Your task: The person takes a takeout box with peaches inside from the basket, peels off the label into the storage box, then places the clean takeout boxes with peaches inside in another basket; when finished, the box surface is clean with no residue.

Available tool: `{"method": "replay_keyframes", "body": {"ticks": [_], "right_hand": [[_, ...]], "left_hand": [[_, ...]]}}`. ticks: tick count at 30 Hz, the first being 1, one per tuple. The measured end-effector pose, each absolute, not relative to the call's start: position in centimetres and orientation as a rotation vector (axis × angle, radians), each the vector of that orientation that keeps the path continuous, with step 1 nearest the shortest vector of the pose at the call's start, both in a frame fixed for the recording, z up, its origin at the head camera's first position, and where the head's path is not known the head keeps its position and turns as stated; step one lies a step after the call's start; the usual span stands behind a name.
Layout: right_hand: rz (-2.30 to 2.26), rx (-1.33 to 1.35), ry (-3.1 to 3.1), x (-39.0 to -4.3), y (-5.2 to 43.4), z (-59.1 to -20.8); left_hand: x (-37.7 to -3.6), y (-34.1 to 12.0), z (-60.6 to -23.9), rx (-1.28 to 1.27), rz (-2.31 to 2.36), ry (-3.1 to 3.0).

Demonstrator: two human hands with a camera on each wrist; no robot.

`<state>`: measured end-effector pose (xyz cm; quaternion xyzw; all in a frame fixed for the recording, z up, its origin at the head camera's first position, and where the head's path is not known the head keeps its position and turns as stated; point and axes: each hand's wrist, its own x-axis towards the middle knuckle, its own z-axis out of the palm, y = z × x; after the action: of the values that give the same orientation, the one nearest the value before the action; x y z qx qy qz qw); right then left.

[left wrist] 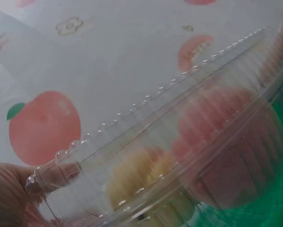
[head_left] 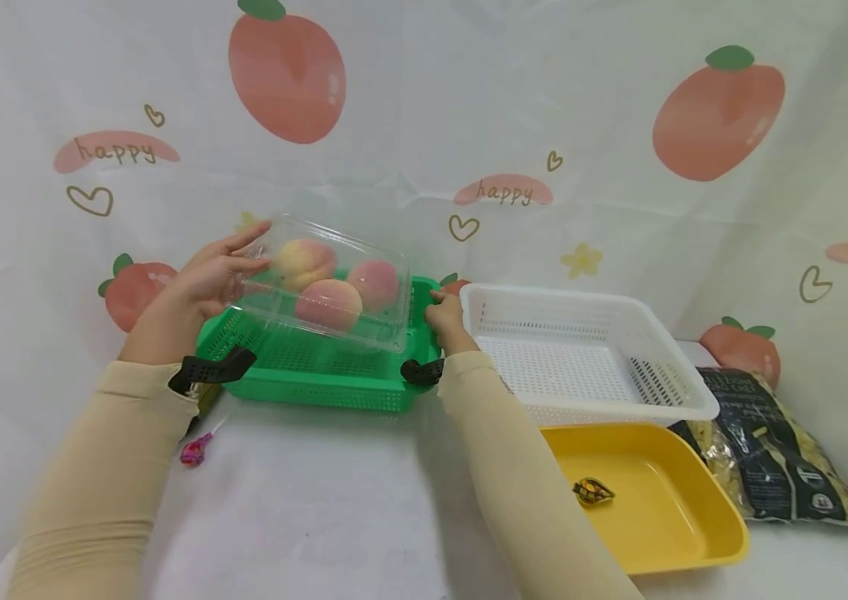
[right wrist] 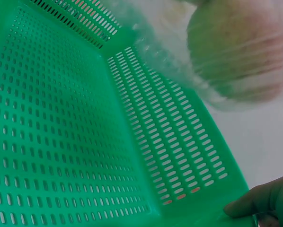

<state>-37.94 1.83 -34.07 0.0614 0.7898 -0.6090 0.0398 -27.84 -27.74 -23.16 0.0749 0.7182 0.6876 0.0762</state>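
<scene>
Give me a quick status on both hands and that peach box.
Left hand grips the clear box of peaches, tilted over the green basket. Right hand holds the basket's rim. Nothing in the way.

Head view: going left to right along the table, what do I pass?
Pink lollipop → green basket with the clear peach box held over it → white basket → yellow tray → dark pasta bag.

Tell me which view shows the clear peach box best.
The head view: the whole clear box shows, tilted over the green basket, left hand holding its end. Left wrist shows a blurred close-up; right wrist only a corner.
</scene>
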Motion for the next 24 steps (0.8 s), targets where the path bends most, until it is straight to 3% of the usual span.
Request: {"method": "replay_keyframes", "body": {"ticks": [24], "right_hand": [[-1.847, 0.177, 2.428, -37.6, 1.8, -34.0]], "left_hand": [[-33.5, -26.2, -29.9, 0.181, 1.995, 2.045]]}}
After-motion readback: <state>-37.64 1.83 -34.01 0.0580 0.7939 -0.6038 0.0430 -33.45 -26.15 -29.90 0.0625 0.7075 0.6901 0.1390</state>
